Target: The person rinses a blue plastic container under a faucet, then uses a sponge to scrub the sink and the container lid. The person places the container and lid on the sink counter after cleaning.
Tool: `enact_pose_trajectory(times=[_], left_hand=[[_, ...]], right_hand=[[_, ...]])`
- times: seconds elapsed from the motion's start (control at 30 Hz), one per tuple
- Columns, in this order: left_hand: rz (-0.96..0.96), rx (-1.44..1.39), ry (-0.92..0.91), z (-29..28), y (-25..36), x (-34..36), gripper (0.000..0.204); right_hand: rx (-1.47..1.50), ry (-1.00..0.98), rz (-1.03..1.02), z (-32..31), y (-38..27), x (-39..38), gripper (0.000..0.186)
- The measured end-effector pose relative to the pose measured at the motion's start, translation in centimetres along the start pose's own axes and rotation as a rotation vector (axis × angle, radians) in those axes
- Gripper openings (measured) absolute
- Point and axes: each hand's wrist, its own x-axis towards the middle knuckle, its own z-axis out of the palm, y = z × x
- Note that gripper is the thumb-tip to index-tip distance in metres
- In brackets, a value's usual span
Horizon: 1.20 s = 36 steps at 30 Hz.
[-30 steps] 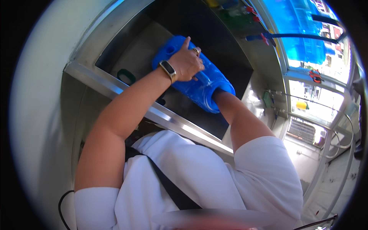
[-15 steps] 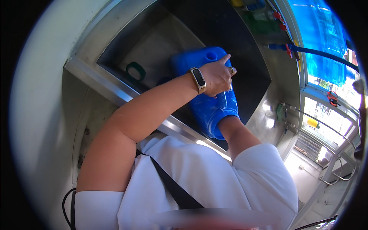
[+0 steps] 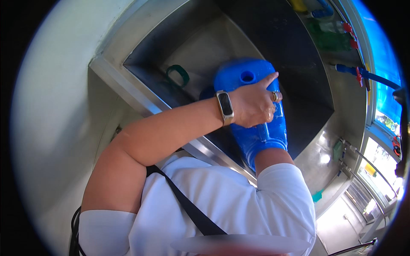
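A blue plastic water jug (image 3: 250, 138) lies in the metal sink (image 3: 147, 94), its wide mouth toward me and a small round port near its far end. My left hand (image 3: 255, 102), with a ring and a wrist band, is closed round the jug's handle, its index finger stretched along the side. My right forearm (image 3: 270, 161) goes into the wide mouth, nearly to the white sleeve. The right hand itself is hidden inside the jug. Water shines on the left hand's knuckles and on the jug.
A dark green ring-shaped thing (image 3: 185, 77) sits in the sink, left of the jug. Red-handled taps (image 3: 348, 29) and a blue hose (image 3: 378, 79) line the right wall. Metal pipes (image 3: 365, 158) run below a window. A pale wall (image 3: 55, 106) stands at left.
My right arm has gone deeper into the jug, bringing the sleeve close to its mouth. The left hand keeps its hold on the handle. The whole view has shifted, moving the surroundings rightward.
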Motion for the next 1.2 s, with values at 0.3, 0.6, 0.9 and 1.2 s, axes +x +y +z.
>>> enact_pose_trajectory(times=[0.3,0.6,0.9,1.2], left_hand=[[-0.055,-0.055,-0.039,-0.2,0.9,-0.5,0.015],[-0.039,-0.022,-0.026,0.1,1.1,-1.1,0.012],[-0.083,-0.010,-0.047,-0.6,1.5,-1.5,0.007],[-0.046,0.069,-0.092,-0.9,1.7,-1.0,0.006]], right_hand=[[0.135,-0.046,0.009,2.0,1.4,-0.8,0.048],[0.221,-0.088,0.026,4.0,2.0,-1.6,0.049],[0.249,-0.109,0.048,3.1,3.3,-4.3,0.049],[0.121,-0.115,0.023,-0.1,3.1,-9.6,0.050]])
